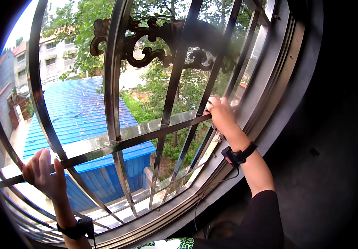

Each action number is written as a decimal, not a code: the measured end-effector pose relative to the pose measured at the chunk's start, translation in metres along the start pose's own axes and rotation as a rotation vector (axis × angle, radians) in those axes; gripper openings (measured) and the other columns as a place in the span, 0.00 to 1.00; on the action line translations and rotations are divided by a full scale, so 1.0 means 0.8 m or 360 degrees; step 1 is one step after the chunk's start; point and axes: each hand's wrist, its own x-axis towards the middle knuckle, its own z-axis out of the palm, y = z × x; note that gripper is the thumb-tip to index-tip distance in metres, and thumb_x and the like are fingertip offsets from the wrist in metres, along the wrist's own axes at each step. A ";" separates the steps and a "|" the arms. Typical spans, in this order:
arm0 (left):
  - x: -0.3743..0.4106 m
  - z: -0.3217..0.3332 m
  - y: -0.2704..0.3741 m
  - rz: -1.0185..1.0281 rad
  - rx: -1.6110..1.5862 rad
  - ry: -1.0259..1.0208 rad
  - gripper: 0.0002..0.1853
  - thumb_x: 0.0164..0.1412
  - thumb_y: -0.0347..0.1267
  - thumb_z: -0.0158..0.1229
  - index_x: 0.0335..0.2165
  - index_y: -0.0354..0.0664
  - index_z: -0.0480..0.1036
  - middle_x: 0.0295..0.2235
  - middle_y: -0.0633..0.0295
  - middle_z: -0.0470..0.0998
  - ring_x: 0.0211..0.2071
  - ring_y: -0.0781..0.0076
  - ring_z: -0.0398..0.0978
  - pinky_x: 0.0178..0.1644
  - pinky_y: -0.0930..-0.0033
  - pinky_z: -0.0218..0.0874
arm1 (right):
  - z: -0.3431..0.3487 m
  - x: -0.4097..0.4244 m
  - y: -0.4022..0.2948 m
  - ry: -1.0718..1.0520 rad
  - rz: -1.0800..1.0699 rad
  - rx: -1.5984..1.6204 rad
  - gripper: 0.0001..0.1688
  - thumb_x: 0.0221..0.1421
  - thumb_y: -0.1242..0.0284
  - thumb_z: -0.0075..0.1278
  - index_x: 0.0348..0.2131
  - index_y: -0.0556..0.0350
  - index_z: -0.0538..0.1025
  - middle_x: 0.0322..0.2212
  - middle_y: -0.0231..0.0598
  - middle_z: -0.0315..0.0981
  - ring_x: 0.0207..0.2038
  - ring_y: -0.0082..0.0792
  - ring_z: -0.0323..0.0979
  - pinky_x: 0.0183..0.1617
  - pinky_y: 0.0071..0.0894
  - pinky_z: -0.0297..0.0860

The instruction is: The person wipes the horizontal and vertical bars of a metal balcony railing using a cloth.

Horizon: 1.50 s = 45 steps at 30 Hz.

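A shiny metal window grille spans the opening, its horizontal rail [138, 137] crossed by several upright bars. My left hand [45, 176] grips this rail at the left, fingers curled over the top and thumb on the near side. Towards the rail's right end, my right hand [224, 115] is closed around the bar. A crumpled greyish-brown cloth [219, 136] appears to show below its palm; most of it is hidden by the hand. Each wrist wears a black strap with a small device and a cable.
Dark scroll-shaped metal ornament [144, 57] sits on the upper grille. Sliding-window tracks [166, 214] and a grey sill edge [288, 124] border the opening. A thin cable [197, 204] hangs near my body. Outside are a blue corrugated roof [73, 105], trees and buildings.
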 end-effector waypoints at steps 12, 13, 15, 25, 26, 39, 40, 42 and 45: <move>-0.003 -0.004 -0.001 0.0017 0.0050 0.0023 0.21 0.62 0.49 0.44 0.33 0.44 0.74 0.33 0.64 0.77 0.38 0.70 0.73 0.60 0.63 0.41 | -0.082 -0.046 -0.050 0.0543 -0.0213 0.0687 0.23 0.42 0.87 0.41 0.39 0.58 0.77 0.41 0.37 0.72 0.39 0.43 0.67 0.48 0.35 0.65; 0.000 -0.004 0.001 0.0028 0.0052 0.0021 0.21 0.62 0.48 0.44 0.33 0.44 0.74 0.33 0.64 0.77 0.38 0.70 0.73 0.60 0.63 0.41 | -0.080 -0.044 -0.062 0.0590 -0.0250 0.0656 0.23 0.42 0.87 0.41 0.40 0.60 0.76 0.41 0.39 0.71 0.39 0.44 0.67 0.48 0.36 0.65; 0.003 -0.003 0.003 0.0041 0.0034 0.0024 0.21 0.63 0.48 0.44 0.33 0.43 0.74 0.33 0.63 0.77 0.38 0.70 0.73 0.60 0.64 0.41 | -0.051 -0.038 -0.085 0.0424 -0.0212 0.0829 0.23 0.43 0.87 0.41 0.41 0.61 0.75 0.42 0.39 0.71 0.40 0.45 0.65 0.49 0.36 0.64; -0.004 0.004 -0.008 0.0027 0.0017 0.0054 0.13 0.59 0.39 0.49 0.33 0.42 0.74 0.33 0.62 0.77 0.39 0.66 0.72 0.57 0.61 0.47 | 0.022 -0.098 -0.021 0.0618 0.0245 0.1025 0.26 0.42 0.84 0.41 0.45 0.62 0.73 0.45 0.46 0.68 0.45 0.48 0.65 0.52 0.38 0.61; -0.005 0.005 -0.008 0.0030 0.0030 0.0063 0.12 0.58 0.38 0.50 0.33 0.42 0.74 0.33 0.63 0.77 0.39 0.66 0.72 0.57 0.61 0.48 | 0.027 -0.096 -0.004 0.0729 0.0317 0.0898 0.26 0.43 0.83 0.42 0.45 0.62 0.72 0.45 0.47 0.68 0.46 0.48 0.64 0.52 0.38 0.60; -0.017 0.014 -0.030 0.0031 0.0071 0.0063 0.10 0.61 0.33 0.50 0.34 0.41 0.76 0.35 0.60 0.79 0.39 0.65 0.74 0.53 0.61 0.56 | 0.024 0.016 0.025 -0.0219 0.0551 0.0391 0.18 0.54 0.65 0.38 0.33 0.53 0.79 0.35 0.42 0.76 0.39 0.50 0.73 0.43 0.42 0.69; -0.016 0.015 -0.029 0.0013 0.0062 0.0044 0.10 0.61 0.33 0.50 0.34 0.41 0.76 0.35 0.60 0.79 0.39 0.65 0.74 0.53 0.61 0.57 | 0.018 0.029 0.024 -0.0353 0.0550 0.0385 0.17 0.50 0.67 0.40 0.32 0.52 0.79 0.34 0.44 0.76 0.39 0.49 0.73 0.43 0.41 0.69; -0.011 0.014 -0.027 -0.0017 0.0043 0.0012 0.09 0.60 0.32 0.51 0.34 0.40 0.77 0.35 0.60 0.79 0.39 0.65 0.74 0.52 0.61 0.58 | -0.020 0.048 0.011 -0.0641 0.0723 0.0399 0.17 0.43 0.70 0.43 0.31 0.53 0.80 0.34 0.48 0.76 0.39 0.48 0.74 0.43 0.39 0.70; -0.006 0.003 -0.029 -0.0017 0.0026 -0.0016 0.08 0.60 0.30 0.52 0.34 0.40 0.76 0.35 0.60 0.79 0.39 0.65 0.74 0.52 0.62 0.58 | 0.014 0.032 0.014 -0.0394 0.0573 0.0511 0.16 0.46 0.69 0.42 0.30 0.57 0.79 0.33 0.50 0.76 0.39 0.48 0.75 0.42 0.41 0.71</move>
